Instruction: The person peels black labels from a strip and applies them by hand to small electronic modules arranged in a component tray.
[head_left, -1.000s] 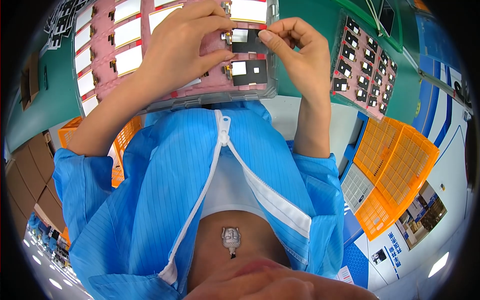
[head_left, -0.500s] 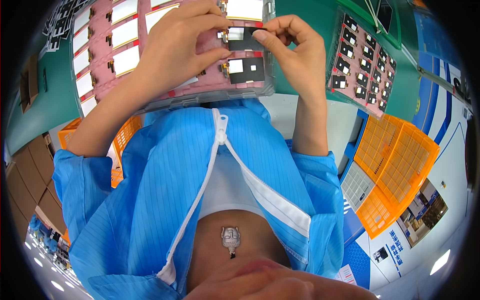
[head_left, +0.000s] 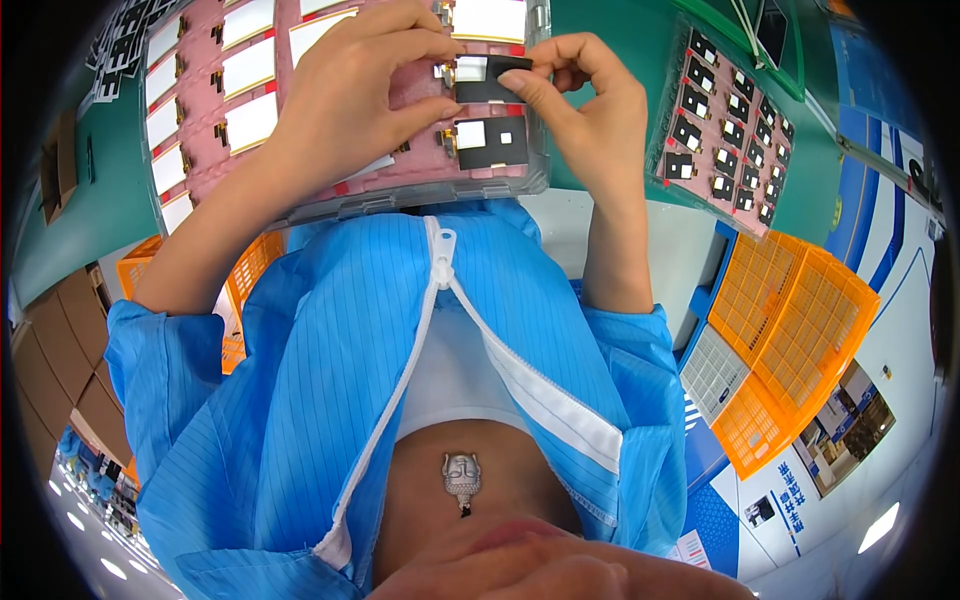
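Observation:
In a grey-rimmed tray point(head_left: 400, 200) lined with pink foam lie several white rectangular panels point(head_left: 250, 75) with small ribbon connectors. A thin black sheet point(head_left: 505, 90) with a cut-out lies over one panel point(head_left: 471, 69) in the right column. My right hand point(head_left: 590, 105) pinches the sheet's upper right corner between thumb and index finger. At that panel's left end, my left hand point(head_left: 350, 95) has thumb and index finger at its lower and upper edges. Just below it sits a panel covered by a black sheet point(head_left: 507, 150) with white showing through.
At the right, a second pink tray point(head_left: 708, 150) holds several black-covered pieces on the green table point(head_left: 590, 150). Orange crates point(head_left: 800, 310) stand lower right; another orange crate point(head_left: 262, 265) is beside my left arm. Black cut sheets point(head_left: 118, 50) lie far left.
My right hand's thumb has shifted slightly left on the black sheet, and the sheet's right end has settled a little lower. My left hand stays in place.

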